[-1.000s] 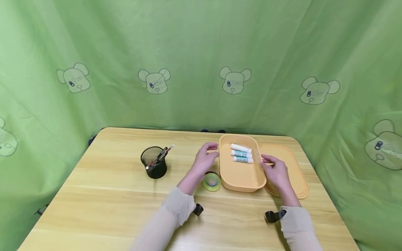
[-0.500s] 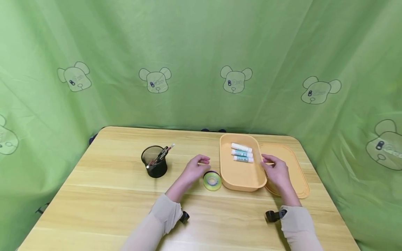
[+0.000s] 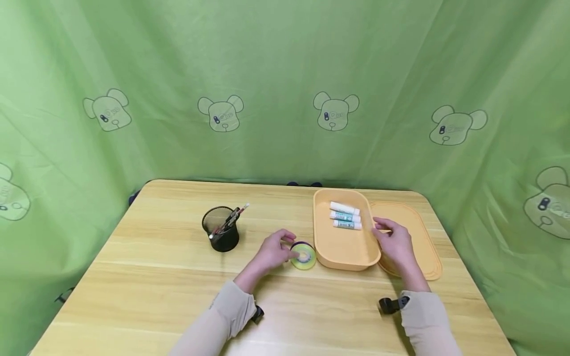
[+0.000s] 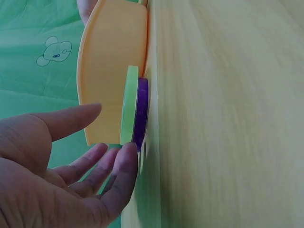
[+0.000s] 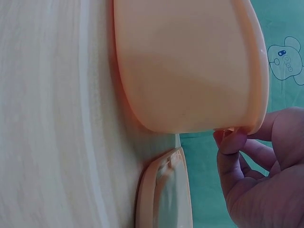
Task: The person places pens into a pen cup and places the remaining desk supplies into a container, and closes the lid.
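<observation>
Two stacked rolls of tape, a yellow-green roll [image 3: 304, 258] over a purple roll [image 4: 140, 114], lie on the table just left of the orange plastic box [image 3: 345, 247]. My left hand [image 3: 272, 251] reaches in from their left, thumb and fingers spread apart. One fingertip is right at the rolls' near edge in the left wrist view, while the thumb stands off from them. On the box's right side, my right hand [image 3: 395, 243] pinches the rim between thumb and fingers. Inside the box are three white-and-teal glue sticks [image 3: 346, 216], side by side toward the back.
An orange lid [image 3: 420, 242] lies flat on the table to the right, partly behind the right hand. To the left stands a black mesh pen holder [image 3: 224, 240] with several pens and pencils. A green curtain [image 3: 276, 59] surrounds the wooden table [image 3: 147, 291].
My left hand has left the box's left side, moving left and toward me, down to the tape rolls. The right hand has stayed at the box's rim.
</observation>
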A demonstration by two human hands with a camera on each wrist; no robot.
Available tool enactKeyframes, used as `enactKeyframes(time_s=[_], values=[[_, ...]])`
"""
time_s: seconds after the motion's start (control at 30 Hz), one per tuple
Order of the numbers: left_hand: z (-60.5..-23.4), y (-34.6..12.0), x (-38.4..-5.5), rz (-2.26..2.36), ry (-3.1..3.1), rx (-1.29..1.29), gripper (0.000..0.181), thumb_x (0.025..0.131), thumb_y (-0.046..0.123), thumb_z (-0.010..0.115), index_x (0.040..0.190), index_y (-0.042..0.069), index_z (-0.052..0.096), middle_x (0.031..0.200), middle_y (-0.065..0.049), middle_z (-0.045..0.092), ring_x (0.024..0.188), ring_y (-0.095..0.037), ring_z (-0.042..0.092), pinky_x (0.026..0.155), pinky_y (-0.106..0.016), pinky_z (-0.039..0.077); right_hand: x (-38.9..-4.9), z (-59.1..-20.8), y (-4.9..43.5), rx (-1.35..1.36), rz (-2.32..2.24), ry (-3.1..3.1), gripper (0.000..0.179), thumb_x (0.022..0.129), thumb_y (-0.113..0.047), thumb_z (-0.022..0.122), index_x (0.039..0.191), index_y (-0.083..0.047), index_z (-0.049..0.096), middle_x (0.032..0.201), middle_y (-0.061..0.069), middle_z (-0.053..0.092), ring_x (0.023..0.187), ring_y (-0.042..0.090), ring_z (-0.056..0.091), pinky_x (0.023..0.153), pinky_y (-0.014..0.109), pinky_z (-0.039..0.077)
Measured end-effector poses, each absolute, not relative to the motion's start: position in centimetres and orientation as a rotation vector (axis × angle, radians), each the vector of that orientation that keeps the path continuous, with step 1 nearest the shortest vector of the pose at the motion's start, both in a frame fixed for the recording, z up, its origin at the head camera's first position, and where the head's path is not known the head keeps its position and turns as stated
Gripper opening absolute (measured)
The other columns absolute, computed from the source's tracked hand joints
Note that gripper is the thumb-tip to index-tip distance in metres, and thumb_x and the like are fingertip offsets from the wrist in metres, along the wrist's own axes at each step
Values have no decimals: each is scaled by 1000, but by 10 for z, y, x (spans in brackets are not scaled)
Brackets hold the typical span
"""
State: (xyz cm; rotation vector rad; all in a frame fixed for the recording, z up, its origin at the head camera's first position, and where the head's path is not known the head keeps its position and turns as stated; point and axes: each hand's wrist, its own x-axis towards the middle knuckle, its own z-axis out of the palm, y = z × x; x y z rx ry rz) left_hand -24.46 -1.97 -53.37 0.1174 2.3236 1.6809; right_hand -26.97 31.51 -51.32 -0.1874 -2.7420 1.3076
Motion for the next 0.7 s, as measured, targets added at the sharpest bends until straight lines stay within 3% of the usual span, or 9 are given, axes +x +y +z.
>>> enactKeyframes(time_s=[0.27, 0.43, 0.57, 0.7], values=[[-536, -12, -242, 1539, 2475, 213, 67, 68, 0, 93, 128, 6, 64, 125, -11, 68, 96, -22, 59, 82, -32, 50, -269, -512, 314, -187, 1320, -2738, 41, 103, -14, 62, 141, -1, 61, 127, 24, 66, 84, 14, 59, 64, 17, 52], [-539, -8, -244, 1431, 2555, 280, 81, 57, -2, 97, 130, 9, 65, 125, -7, 70, 108, -27, 62, 101, -45, 51, -269, -513, 314, -185, 1309, -2742, 40, 103, -13, 62, 141, 0, 61, 126, 24, 66, 84, 13, 59, 63, 17, 52], [-537, -6, -246, 1353, 2613, 338, 84, 54, -1, 99, 131, 10, 65, 123, -6, 71, 118, -30, 62, 111, -49, 46, -269, -513, 314, -190, 1314, -2741, 40, 103, -13, 62, 141, -1, 61, 127, 24, 66, 83, 12, 60, 63, 17, 52], [-536, -6, -247, 1340, 2620, 358, 82, 54, -1, 99, 128, 10, 67, 120, -6, 72, 119, -30, 61, 112, -50, 45, -269, -513, 314, -186, 1310, -2738, 41, 103, -14, 62, 142, -1, 60, 127, 24, 66, 84, 12, 60, 64, 16, 52]])
